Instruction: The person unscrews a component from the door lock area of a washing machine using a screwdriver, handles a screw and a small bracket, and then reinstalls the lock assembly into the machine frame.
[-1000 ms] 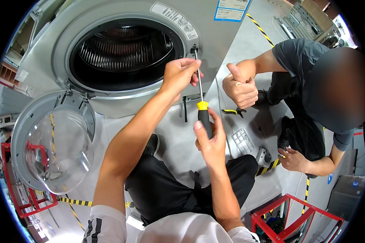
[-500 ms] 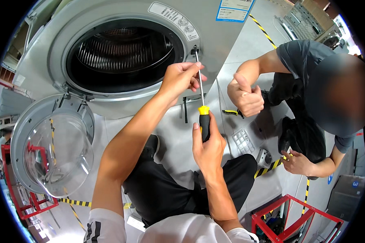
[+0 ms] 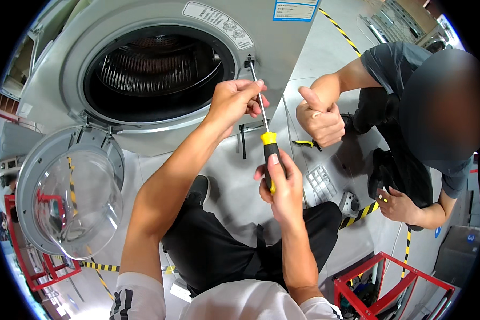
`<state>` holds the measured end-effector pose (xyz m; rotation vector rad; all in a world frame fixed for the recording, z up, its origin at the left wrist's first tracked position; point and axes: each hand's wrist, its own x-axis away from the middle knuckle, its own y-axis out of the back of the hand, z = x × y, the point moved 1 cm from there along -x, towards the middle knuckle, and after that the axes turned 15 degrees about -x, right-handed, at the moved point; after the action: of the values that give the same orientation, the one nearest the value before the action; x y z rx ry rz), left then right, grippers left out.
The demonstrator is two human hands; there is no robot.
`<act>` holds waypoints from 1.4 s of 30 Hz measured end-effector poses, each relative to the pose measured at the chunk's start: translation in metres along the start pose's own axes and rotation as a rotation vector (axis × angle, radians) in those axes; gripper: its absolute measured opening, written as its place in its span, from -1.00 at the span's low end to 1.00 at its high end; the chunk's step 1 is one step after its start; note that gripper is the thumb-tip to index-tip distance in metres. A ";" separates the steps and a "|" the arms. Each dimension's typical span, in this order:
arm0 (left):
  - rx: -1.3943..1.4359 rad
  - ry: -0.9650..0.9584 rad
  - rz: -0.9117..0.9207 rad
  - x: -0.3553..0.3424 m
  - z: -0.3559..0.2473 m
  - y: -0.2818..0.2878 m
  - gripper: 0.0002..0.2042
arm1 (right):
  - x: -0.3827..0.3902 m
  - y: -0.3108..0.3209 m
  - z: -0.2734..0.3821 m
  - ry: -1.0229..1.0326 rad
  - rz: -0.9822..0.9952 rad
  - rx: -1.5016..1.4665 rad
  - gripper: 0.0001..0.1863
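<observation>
In front of me stands a grey front-loading washing machine point(image 3: 274, 64), its drum opening point(image 3: 160, 80) exposed. Its round door point(image 3: 29, 213) hangs open at the left. My right hand point(image 3: 287, 192) is wrapped round the black and yellow handle of a long screwdriver point(image 3: 271, 152), thumb along the grip. Higher up, my left hand point(image 3: 232, 104) steadies the metal shaft between thumb and fingers. The shaft slants up to the small dark door-latch slot point(image 3: 249, 62) right of the opening; whether the tip sits on a screw is too small to tell.
A co-worker crouches at the right, one hand point(image 3: 321, 122) thumb-up close to my screwdriver, the other point(image 3: 397, 207) lower down. On the floor lie yellow-black pliers point(image 3: 305, 143), a clear compartment tray point(image 3: 321, 184) and a socket box point(image 3: 349, 204). A red metal frame point(image 3: 381, 258) stands lower right.
My right hand has shifted its grip on the screwdriver handle, fingers now curled more round it with the thumb on top. The view has shifted slightly; the shaft still reaches the latch slot.
</observation>
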<state>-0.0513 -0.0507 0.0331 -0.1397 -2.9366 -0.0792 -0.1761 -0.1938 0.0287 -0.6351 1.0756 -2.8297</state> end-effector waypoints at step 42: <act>-0.097 0.013 -0.085 0.003 -0.005 0.003 -0.68 | -0.005 -0.011 -0.007 0.131 0.001 0.400 -0.55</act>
<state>-0.0532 -0.0476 0.0388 -0.0278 -2.9261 -0.2345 -0.1731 -0.1799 0.0290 -0.4168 0.4905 -2.9883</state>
